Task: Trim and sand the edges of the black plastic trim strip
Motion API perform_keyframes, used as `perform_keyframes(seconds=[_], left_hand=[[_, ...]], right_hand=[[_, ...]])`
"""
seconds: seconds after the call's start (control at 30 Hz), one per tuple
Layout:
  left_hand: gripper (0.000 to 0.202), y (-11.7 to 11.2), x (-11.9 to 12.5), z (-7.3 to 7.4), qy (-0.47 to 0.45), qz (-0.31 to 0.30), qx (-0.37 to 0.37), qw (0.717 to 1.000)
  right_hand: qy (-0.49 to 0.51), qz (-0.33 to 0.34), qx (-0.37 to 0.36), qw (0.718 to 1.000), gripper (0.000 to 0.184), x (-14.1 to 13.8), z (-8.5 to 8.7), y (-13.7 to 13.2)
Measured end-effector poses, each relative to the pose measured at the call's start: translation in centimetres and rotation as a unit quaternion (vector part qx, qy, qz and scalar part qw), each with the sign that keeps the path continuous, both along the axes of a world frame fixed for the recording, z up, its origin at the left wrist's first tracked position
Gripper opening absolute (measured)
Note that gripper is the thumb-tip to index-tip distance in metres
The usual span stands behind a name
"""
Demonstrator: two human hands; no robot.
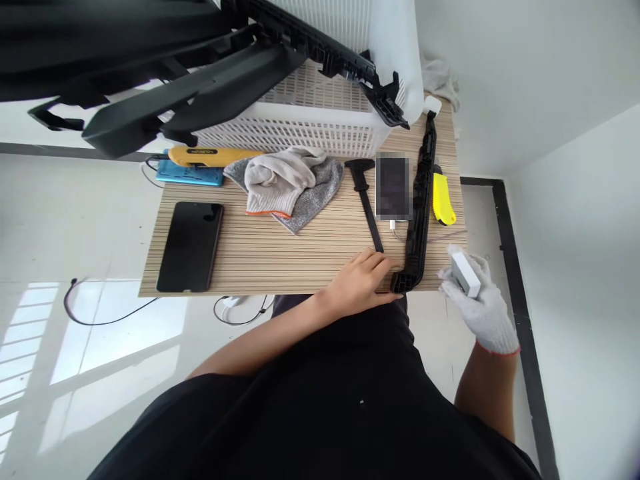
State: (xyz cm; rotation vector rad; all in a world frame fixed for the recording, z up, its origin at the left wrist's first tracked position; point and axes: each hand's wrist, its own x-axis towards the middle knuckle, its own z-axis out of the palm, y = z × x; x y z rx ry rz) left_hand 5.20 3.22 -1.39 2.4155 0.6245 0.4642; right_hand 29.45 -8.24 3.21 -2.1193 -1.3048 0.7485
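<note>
"Walls [575, 200] are framing the counter [270, 260]. Black strip [423, 193]?"

"Lying at three o'clock. Left hand [356, 283] is touching, apparently steadying it, grip unclear; right hand [480, 310] is grasping a white block [466, 275]. Next probably needs firm holding."

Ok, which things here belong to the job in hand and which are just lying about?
Likely the job:
black plastic strip, by the left hand
white block, in the gloved right hand

Probably just lying about:
black phone
plugged-in device
loose glove
</note>
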Motion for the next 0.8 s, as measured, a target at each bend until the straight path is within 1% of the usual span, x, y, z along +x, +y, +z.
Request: perform_keyframes(seconds=[0.07,0.13,0.17,0.2,0.23,0.3,0.33,0.37,0.43,0.47,0.5,0.53,0.6,0.63,0.7,0.73,0.8], left_hand=[[0.040,-0.1,0.3,-0.6,-0.008,0.020,-0.013,1.000],[0.036,0.1,0.5,-0.7,-0.009,0.049,-0.021,0.999],[0.036,0.3,0.7,-0.6,-0.005,0.065,-0.021,0.998],[0.036,0.4,0.9,-0.4,0.000,0.079,-0.018,0.997],[0.035,0.5,1.2,-0.2,0.006,0.090,-0.014,0.996],[0.032,0.5,2.0,0.0,0.014,0.105,-0.007,0.994],[0.030,0.5,2.4,0.1,0.016,0.109,-0.006,0.994],[0.029,0.5,2.8,0.0,0.017,0.115,-0.007,0.993],[0.026,0.5,3.5,-0.1,0.017,0.127,-0.010,0.992],[0.025,0.4,3.8,-0.3,0.017,0.132,-0.012,0.991],[0.024,0.4,4.0,-0.4,0.015,0.137,-0.013,0.990],[0.024,0.3,4.2,-0.6,0.009,0.140,-0.016,0.990],[0.026,0.3,4.3,-0.9,-0.006,0.144,-0.023,0.989],[0.026,0.3,4.3,-0.9,-0.012,0.145,-0.025,0.989],[0.023,0.3,4.3,-1.1,-0.014,0.145,-0.026,0.989],[0.022,0.3,4.2,-1.1,-0.014,0.145,-0.028,0.989],[0.023,0.4,4.2,-1.1,-0.020,0.147,-0.033,0.988]], right_hand=[[0.089,0.034,-0.091,0.991,0.049,0.5,1.2,0.6],[0.109,0.032,-0.185,0.976,0.036,1.0,2.0,1.5],[0.099,0.017,-0.210,0.972,0.029,1.1,2.1,2.0],[0.087,-0.006,-0.215,0.973,0.023,1.1,2.2,2.5],[0.083,-0.029,-0.202,0.975,0.019,1.0,2.2,2.9],[0.098,-0.063,-0.163,0.980,0.020,0.7,2.0,3.8],[0.110,-0.063,-0.160,0.979,0.023,0.5,1.9,4.2],[0.122,-0.052,-0.172,0.976,0.027,0.4,1.8,4.5],[0.138,-0.013,-0.230,0.963,0.037,0.2,1.4,5.3],[0.130,-0.006,-0.251,0.959,0.043,0.2,1.2,5.6],[0.109,-0.014,-0.249,0.962,0.047,0.2,0.9,6.0],[0.077,-0.035,-0.223,0.971,0.051,0.2,0.6,6.2],[0.006,-0.078,-0.128,0.989,0.058,0.0,0.0,6.6],[-0.018,-0.079,-0.084,0.993,0.061,-0.3,-0.3,6.7],[-0.026,-0.056,-0.031,0.998,0.062,-0.9,-0.9,6.6],[-0.024,-0.060,-0.009,0.998,0.062,-1.2,-1.1,6.5],[-0.031,-0.118,0.045,0.992,0.060,-1.9,-1.6,6.2]])
